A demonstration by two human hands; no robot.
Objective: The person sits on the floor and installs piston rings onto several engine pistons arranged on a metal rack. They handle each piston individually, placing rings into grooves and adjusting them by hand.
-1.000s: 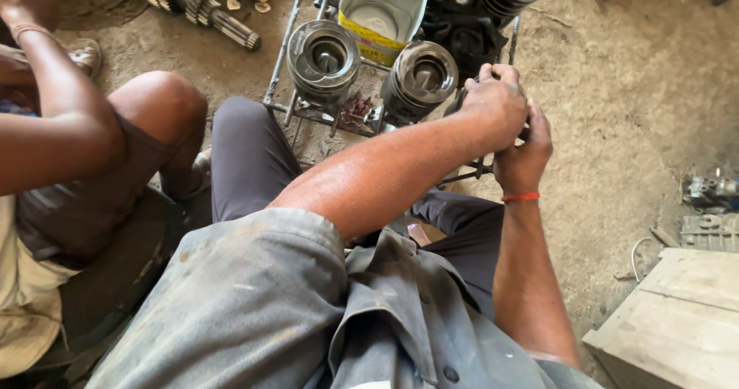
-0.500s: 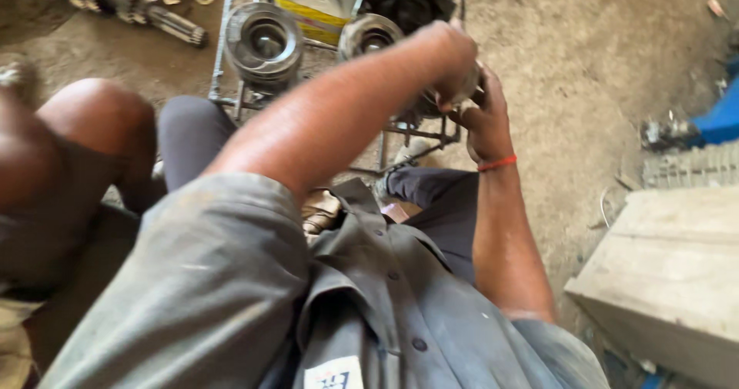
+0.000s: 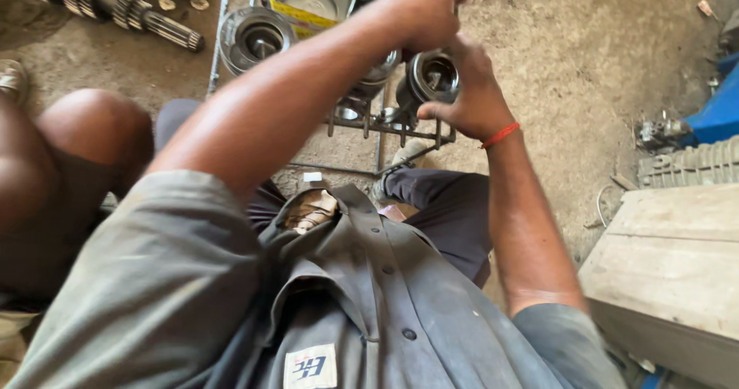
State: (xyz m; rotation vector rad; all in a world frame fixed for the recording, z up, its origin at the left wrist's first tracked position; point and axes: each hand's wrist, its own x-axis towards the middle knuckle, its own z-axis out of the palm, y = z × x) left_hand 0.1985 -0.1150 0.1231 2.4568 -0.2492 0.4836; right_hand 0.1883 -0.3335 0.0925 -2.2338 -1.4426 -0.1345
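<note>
1. Right hand (image 3: pixel 469 100): fingers curled against a round metal cylinder part (image 3: pixel 435 77), apparently gripping its side.
2. Left hand (image 3: pixel 423 4): closed, raised above that part; contents not discernible.
3. Cylinder part: seated at the near right corner of a wire rack (image 3: pixel 385 123).
4. Rack, far left: matching metal ring part (image 3: pixel 254 39).
5. Dirt floor, upper left: splined gear shaft (image 3: pixel 108 4).

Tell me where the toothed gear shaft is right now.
In the head view the gear shaft lies on the dirt floor at the top left, left of the metal rack and well away from both hands.
</note>
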